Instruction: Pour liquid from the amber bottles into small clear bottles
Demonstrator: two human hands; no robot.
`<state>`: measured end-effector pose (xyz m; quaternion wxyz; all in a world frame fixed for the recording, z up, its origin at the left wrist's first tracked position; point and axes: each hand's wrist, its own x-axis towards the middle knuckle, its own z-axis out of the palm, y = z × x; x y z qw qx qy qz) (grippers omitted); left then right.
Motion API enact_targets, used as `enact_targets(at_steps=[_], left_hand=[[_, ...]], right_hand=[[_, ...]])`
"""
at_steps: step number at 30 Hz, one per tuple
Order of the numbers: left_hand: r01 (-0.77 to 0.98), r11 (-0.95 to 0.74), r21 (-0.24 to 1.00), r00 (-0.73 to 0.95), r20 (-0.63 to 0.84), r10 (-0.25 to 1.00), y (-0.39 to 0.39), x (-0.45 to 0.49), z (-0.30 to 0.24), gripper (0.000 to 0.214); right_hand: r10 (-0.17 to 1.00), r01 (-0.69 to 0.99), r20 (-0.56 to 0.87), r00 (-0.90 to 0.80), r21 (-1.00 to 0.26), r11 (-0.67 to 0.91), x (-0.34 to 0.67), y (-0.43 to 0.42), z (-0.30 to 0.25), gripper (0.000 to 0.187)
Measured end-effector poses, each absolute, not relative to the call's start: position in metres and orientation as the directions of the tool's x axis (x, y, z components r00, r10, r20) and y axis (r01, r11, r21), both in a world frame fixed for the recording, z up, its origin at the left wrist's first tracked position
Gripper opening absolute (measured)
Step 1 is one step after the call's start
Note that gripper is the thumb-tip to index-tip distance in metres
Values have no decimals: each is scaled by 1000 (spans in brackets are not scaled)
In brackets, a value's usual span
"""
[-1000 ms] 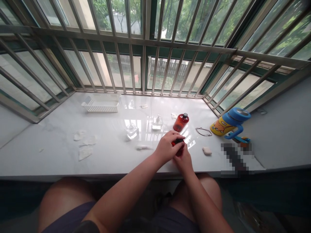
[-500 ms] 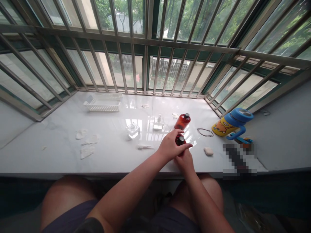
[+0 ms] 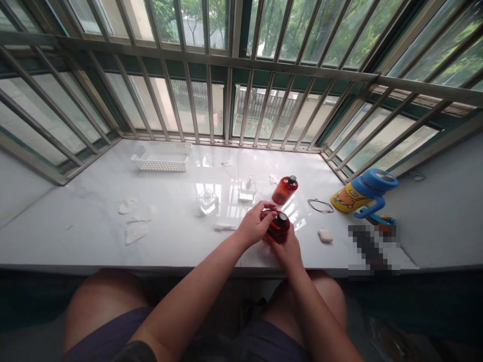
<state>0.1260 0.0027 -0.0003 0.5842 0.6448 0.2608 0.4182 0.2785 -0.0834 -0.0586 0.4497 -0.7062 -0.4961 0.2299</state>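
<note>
A dark red see-through bottle (image 3: 279, 232) with a black cap is held upright just over the table's front edge area. My right hand (image 3: 290, 251) wraps round its lower right side. On the left, my left hand (image 3: 253, 225) curls its thumb and fingers against the bottle's shoulder, beside the cap; its fingertips are partly hidden. Just behind stands a second red bottle (image 3: 285, 191), also black-capped, apart from my hands. A slim white item (image 3: 225, 228) lies left of my left hand.
Two clear glass bottles (image 3: 207, 201) (image 3: 247, 189) stand further left. A white basket (image 3: 162, 162) is by the barred window, with white scraps (image 3: 136, 235) nearer. Rightward are a cord loop (image 3: 320, 205), a pale rounded object (image 3: 325, 236) and a blue-and-yellow flask (image 3: 358, 191).
My left hand has drawn back leftward from over the cap to the bottle's left side. More of the held bottle now shows; my right hand keeps its hold.
</note>
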Motion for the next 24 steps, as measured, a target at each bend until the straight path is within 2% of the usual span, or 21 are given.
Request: enact_targets(at_steps=[5, 9, 12, 14, 17, 20, 22, 24], left_hand=[[-112, -181, 977, 459, 212, 862, -2, 130, 10, 45], [71, -233, 970, 443, 179, 879, -5, 146, 26, 74], [180, -217, 959, 437, 119, 892, -3, 154, 28, 72], [145, -174, 974, 451, 91, 888, 2, 154, 21, 65], [-35, -68, 997, 511, 76, 856, 12, 145, 6, 53], [-201, 78, 977, 498, 33, 867, 17, 134, -3, 47], [-218, 72, 973, 481, 43, 876, 14, 130, -2, 51], [-137, -39, 990, 490, 102, 866, 7, 130, 5, 52]], right_hand=[[906, 483, 117, 406, -869, -104, 278, -83, -61, 82], [905, 530, 120, 409, -838, -128, 279, -83, -64, 77], [899, 535, 129, 419, -835, -129, 279, -83, -64, 80], [894, 520, 122, 432, -843, -136, 278, -83, -64, 81], [897, 510, 125, 425, -851, -123, 277, -84, -63, 80], [917, 532, 126, 379, -840, -105, 277, -84, -63, 78], [925, 549, 129, 357, -830, -96, 277, -84, -63, 78], [925, 559, 135, 355, -824, -94, 279, -83, -64, 79]])
